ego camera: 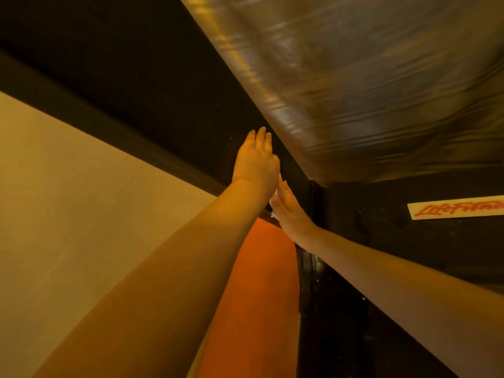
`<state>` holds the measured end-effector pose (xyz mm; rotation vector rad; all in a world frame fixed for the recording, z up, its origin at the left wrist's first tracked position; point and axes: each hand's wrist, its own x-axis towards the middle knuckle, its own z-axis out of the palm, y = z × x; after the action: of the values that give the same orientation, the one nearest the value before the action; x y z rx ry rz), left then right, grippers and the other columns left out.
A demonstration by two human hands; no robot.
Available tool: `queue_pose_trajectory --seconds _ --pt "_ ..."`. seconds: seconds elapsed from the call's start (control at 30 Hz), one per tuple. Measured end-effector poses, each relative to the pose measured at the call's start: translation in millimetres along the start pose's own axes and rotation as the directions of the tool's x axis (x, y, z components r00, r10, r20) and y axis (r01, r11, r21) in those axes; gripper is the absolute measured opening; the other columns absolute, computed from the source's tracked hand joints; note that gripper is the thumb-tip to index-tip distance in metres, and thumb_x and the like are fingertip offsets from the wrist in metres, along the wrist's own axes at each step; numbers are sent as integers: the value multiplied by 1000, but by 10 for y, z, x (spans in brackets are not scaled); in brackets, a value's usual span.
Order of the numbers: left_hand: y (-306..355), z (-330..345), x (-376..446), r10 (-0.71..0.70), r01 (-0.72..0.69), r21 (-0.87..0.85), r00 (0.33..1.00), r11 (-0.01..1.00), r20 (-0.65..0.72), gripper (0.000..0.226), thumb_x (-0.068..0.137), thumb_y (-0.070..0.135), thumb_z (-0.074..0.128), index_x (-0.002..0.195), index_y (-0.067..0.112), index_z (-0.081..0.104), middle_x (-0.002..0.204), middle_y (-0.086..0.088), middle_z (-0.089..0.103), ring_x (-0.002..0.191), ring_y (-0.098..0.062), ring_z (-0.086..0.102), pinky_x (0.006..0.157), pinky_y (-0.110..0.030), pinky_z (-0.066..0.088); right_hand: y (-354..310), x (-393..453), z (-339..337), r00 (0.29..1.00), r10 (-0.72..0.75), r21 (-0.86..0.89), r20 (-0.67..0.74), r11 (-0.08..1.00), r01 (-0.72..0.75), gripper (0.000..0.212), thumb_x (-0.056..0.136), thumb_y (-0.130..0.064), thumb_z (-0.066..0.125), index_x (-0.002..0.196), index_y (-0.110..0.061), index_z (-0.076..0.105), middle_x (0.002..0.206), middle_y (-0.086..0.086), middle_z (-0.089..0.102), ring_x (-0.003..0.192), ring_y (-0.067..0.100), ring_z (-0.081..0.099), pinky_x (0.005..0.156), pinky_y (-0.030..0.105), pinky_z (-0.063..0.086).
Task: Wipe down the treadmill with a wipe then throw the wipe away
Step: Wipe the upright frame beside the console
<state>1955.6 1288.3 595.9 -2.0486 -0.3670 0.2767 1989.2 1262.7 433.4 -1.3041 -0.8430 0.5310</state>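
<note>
- The left hand (256, 162), at frame centre, is lying flat with fingers (259, 137) straight and released, resting on the dark side rail (207, 105) of the treadmill beside the shiny belt (368, 91).
- The right hand (289, 211), just below it, is pressing the white wipe (274, 201) against the rail edge with extended fingers; only a sliver of wipe is showing.
- The logo sticker (458, 210) is sitting at right; the orange floor (259, 282) is showing at lower centre.
- Judged advice: keeping flat, even pressure and sliding along the rail in overlapping strokes should be cleaning best.
</note>
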Motion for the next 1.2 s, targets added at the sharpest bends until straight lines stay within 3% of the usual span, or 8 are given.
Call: queue_pose_trajectory --seconds 0.13,0.2,0.3,0.4,0.5,0.7,0.83,1.2 --pt "-18 -32 -4 9 -9 -2 1000 1000 7 54 107 40 31 154 15 30 165 -19 1 152 -37 -3 124 -49 7 -40 -4 -14 1000 23 -90 -4 996 -23 64 104 -56 23 159 -34 -2 166 -14 -4 150 7 -12 123 53 16" --pt "-16 -44 -4 17 -18 9 1000 1000 14 53 107 39 31 154 15 30 165 -19 1 152 -37 -3 124 -49 7 -18 -31 -9 998 11 -152 -61 988 -20 67 101 -61 18 157 -27 5 165 -8 3 152 11 -3 125 35 9" --pt "-3 -25 0 25 -25 23 1000 999 8 53 106 37 31 154 14 30 165 -19 1 152 -37 -3 124 -49 6 29 -41 21 992 -74 -195 -106 979 52 108 77 -88 -1 157 -17 9 158 -12 4 149 4 0 119 16 2" --pt "6 -3 18 17 -18 22 1000 1000 16 54 106 37 29 155 14 27 165 -18 1 152 -36 -4 123 -50 5 123 -4 37 997 -59 -122 -50 991 53 101 77 -89 1 159 -31 -3 165 -17 -5 150 3 -12 120 29 -1" --pt "19 -3 61 4 -4 -3 999 1000 44 53 106 36 29 155 16 27 165 -17 2 152 -35 -3 122 -49 2 160 -16 11 999 -49 -69 -17 997 47 93 78 -89 3 156 -40 -9 165 -16 -7 149 3 -15 118 32 -1" --pt "-7 -90 48 -31 34 -25 994 999 103 57 104 37 35 157 20 23 166 -14 4 153 -33 -3 122 -47 -2 159 -15 107 998 -53 -53 -44 997 50 75 90 -75 5 155 -43 -12 165 -10 -17 148 5 -21 121 35 -6" --pt "-270 -265 -77 -116 115 30 993 993 38 58 102 38 35 156 20 23 166 -13 9 153 -32 1 121 -47 -2 174 40 64 989 -145 -153 -19 978 141 64 93 -71 -2 149 -46 -20 159 -12 -26 150 10 -21 122 36 -9" --pt "-1149 -722 -386 -373 377 153 926 914 -52 56 105 38 24 159 26 14 167 -9 1 153 -27 -6 120 -43 -9 -806 329 191 918 -396 -271 -13 885 378 60 102 -57 -1 156 -33 -12 166 4 -10 153 23 -11 122 41 -8"
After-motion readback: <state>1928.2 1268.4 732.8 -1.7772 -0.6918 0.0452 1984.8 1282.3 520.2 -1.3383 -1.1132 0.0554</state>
